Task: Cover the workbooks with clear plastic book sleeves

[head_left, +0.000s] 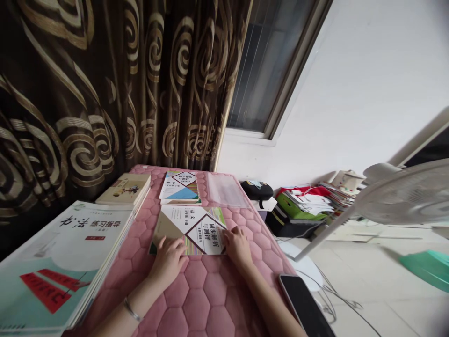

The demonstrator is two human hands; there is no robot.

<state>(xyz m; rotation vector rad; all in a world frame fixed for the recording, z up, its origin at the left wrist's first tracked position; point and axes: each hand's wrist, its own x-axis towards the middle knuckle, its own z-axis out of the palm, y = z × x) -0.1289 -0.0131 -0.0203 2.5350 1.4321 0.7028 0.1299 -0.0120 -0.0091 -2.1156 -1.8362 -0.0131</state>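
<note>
A thin workbook (196, 234) with a white, diamond-patterned cover and Chinese lettering lies flat on the pink quilted table cover (201, 290). My left hand (170, 257), fingers apart, rests on its near left edge. At the right edge, my right hand (239, 245) has its fingers bent over the workbook's border; the thumb is mostly hidden. Just beyond lies a small stack of similar books (180, 187), the top one white and blue. A silver bracelet (131, 310) circles my left wrist.
Left stands a tall stack of books (73, 252), with smaller tan books (124, 189) behind. A clear plastic sheet (226, 189) lies at the far right, a phone (305, 304) at the near right edge. Beyond are a black case (257, 190), a white fan (403, 194) and a curtain (140, 84).
</note>
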